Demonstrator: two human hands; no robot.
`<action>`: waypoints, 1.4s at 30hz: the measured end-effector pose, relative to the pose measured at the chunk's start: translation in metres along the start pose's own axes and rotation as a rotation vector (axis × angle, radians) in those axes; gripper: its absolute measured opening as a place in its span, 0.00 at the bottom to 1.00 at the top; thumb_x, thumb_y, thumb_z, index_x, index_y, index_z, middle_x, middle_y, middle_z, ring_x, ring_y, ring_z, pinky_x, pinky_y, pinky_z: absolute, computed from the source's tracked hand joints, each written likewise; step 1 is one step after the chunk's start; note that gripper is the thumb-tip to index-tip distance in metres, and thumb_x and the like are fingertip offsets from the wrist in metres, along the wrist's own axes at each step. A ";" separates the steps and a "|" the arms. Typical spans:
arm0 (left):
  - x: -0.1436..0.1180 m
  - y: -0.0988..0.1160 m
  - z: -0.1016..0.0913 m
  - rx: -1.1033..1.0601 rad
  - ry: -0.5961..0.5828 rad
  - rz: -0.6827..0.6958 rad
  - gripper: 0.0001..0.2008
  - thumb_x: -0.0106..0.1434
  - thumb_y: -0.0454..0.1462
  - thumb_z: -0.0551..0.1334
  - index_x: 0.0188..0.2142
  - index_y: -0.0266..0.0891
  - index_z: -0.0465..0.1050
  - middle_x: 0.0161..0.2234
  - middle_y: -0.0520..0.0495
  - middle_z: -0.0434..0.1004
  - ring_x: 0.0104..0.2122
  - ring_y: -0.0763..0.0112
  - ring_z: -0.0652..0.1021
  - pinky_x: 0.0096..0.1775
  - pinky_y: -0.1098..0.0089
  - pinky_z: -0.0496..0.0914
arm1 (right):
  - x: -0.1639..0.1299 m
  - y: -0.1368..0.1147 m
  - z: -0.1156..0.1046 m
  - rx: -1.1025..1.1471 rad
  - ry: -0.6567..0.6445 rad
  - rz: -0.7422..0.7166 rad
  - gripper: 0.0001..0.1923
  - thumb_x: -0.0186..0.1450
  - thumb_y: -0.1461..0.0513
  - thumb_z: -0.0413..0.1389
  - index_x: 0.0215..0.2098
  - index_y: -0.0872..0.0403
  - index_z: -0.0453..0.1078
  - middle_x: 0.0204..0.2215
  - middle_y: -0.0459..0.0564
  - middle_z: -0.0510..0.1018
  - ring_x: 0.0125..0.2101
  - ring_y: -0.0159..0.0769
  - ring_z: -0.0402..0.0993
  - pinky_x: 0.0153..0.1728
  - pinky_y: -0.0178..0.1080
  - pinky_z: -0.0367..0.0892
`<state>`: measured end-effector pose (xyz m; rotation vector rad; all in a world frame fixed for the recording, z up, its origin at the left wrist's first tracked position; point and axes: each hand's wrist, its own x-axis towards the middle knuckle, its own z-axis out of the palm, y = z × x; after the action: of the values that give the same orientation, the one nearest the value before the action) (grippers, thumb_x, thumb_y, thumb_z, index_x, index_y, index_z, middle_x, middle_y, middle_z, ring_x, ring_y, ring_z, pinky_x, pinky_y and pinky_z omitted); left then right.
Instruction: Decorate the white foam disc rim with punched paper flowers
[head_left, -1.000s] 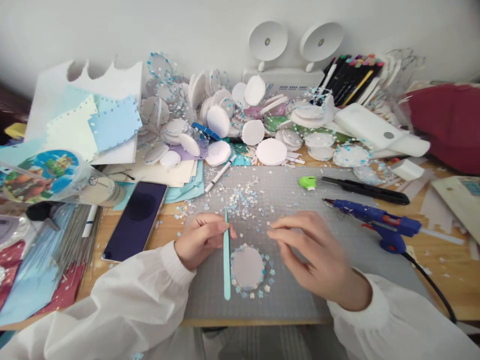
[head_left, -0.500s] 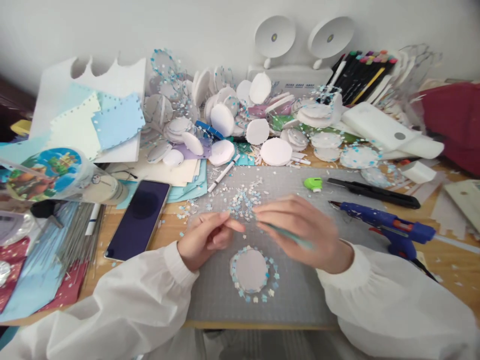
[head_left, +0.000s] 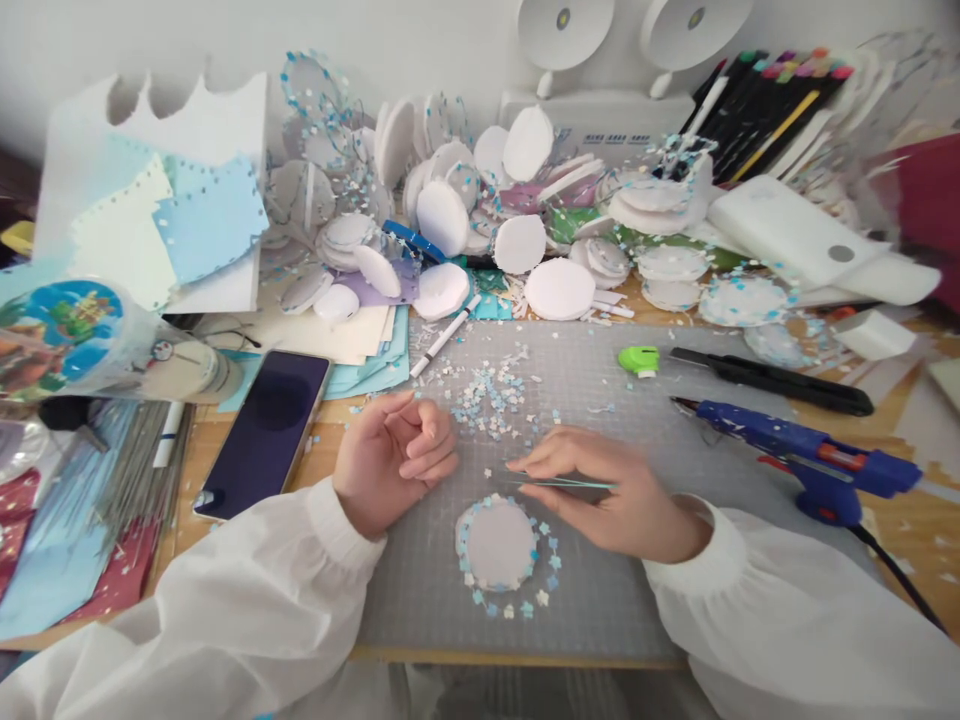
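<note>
Head view, right hand (head_left: 615, 495) pinching tweezers (head_left: 559, 483) (mat-centre)

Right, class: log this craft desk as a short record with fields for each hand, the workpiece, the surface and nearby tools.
left hand: loosely curled, holds nothing
right hand: pinches teal tweezers, tips pointing left
workpiece: white disc ringed with small blue and white flowers
surface: grey cutting mat
loose flowers: scattered above the hands
nearby tools: blue glue gun, black knife, phone

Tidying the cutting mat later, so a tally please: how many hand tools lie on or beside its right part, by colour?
Blue glue gun: 1
Black utility knife: 1
Green small tool: 1
Total: 3
</note>
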<state>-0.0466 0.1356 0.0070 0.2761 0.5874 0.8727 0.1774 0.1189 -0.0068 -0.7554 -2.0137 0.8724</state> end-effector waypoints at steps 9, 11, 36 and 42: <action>0.000 0.000 0.001 0.002 0.020 -0.003 0.20 0.63 0.38 0.49 0.19 0.33 0.68 0.16 0.56 0.49 0.14 0.82 0.50 0.21 0.75 0.53 | -0.005 -0.003 0.007 -0.002 0.091 0.121 0.06 0.60 0.69 0.59 0.34 0.53 0.70 0.31 0.49 0.80 0.34 0.33 0.78 0.36 0.37 0.72; 0.000 0.000 0.001 0.007 0.019 0.002 0.19 0.63 0.38 0.49 0.20 0.33 0.68 0.16 0.56 0.49 0.14 0.82 0.50 0.21 0.75 0.54 | -0.005 -0.005 0.007 0.021 0.133 0.155 0.05 0.60 0.69 0.59 0.33 0.53 0.69 0.30 0.48 0.80 0.34 0.34 0.79 0.35 0.37 0.73; 0.000 -0.001 0.000 0.028 -0.014 0.013 0.15 0.62 0.36 0.53 0.21 0.33 0.68 0.16 0.56 0.51 0.13 0.82 0.53 0.20 0.76 0.55 | -0.001 -0.004 0.011 0.078 0.240 0.257 0.04 0.60 0.68 0.59 0.32 0.53 0.70 0.30 0.49 0.80 0.33 0.36 0.78 0.35 0.38 0.73; 0.000 -0.003 0.000 0.050 -0.040 0.024 0.13 0.61 0.35 0.54 0.22 0.33 0.69 0.16 0.56 0.52 0.14 0.82 0.51 0.21 0.75 0.52 | -0.001 -0.003 0.006 0.139 0.264 0.290 0.05 0.60 0.67 0.60 0.33 0.53 0.70 0.30 0.49 0.79 0.33 0.35 0.77 0.34 0.38 0.73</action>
<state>-0.0449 0.1338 0.0059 0.3460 0.5703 0.8744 0.1719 0.1147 -0.0076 -1.0419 -1.6191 1.0078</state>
